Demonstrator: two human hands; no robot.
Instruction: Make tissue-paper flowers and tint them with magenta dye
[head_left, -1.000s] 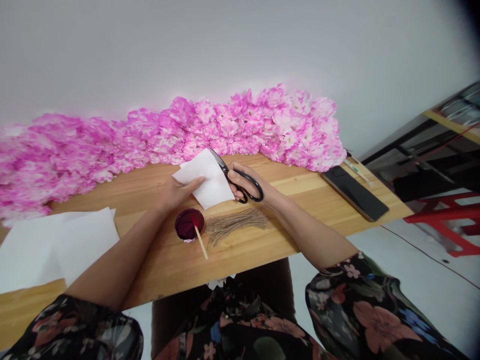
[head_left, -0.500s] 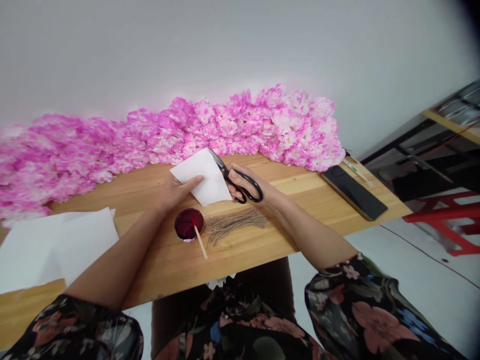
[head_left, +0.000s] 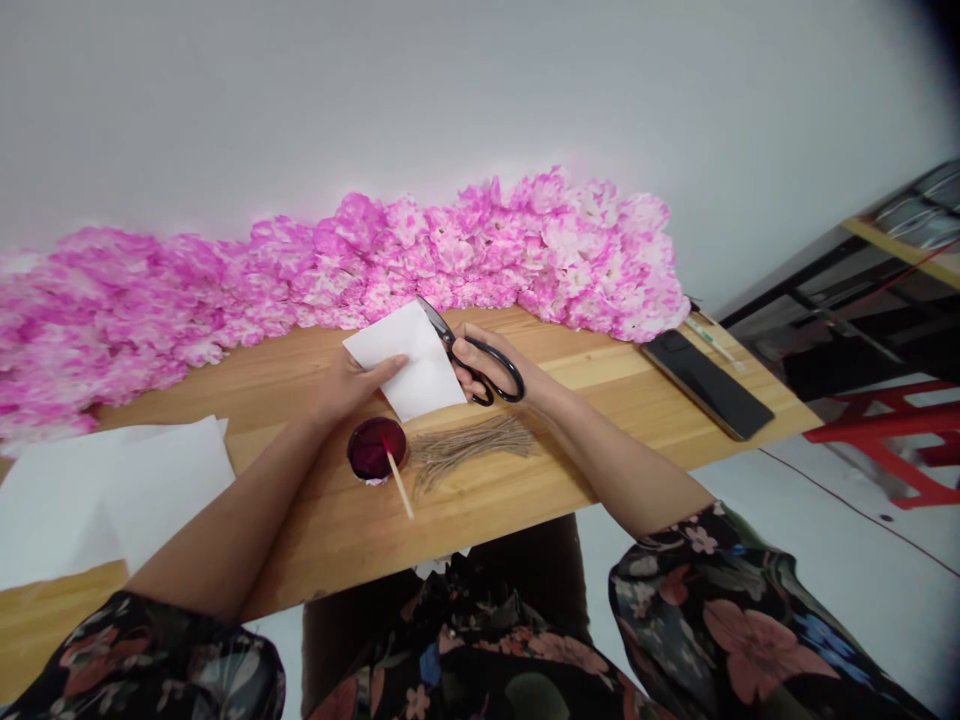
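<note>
My left hand (head_left: 358, 380) grips a white piece of paper (head_left: 416, 365), thumb on top and fingers hidden beneath. In my right hand (head_left: 476, 362) is a pair of black-handled scissors (head_left: 504, 372), its blades lying along the paper's right edge; whether they are parted I cannot tell. Just below the paper stands a small round dish of dark red liquid (head_left: 369, 450), with a thin wooden stick (head_left: 401, 487) leaning out of it. Beside the dish lies a bundle of brown strings (head_left: 472, 445).
Pink and white paper flowers (head_left: 420, 250) line the back of the wooden table (head_left: 330, 545) along the wall. White paper sheets (head_left: 165, 465) lie at left. A black phone (head_left: 709, 385) rests at right, near a red stool (head_left: 892, 435) and a dark shelf (head_left: 810, 300).
The paper has tilted slightly in my hands, and its lower edge sits a touch lower. Both hands keep their holds; the other things stay put.
</note>
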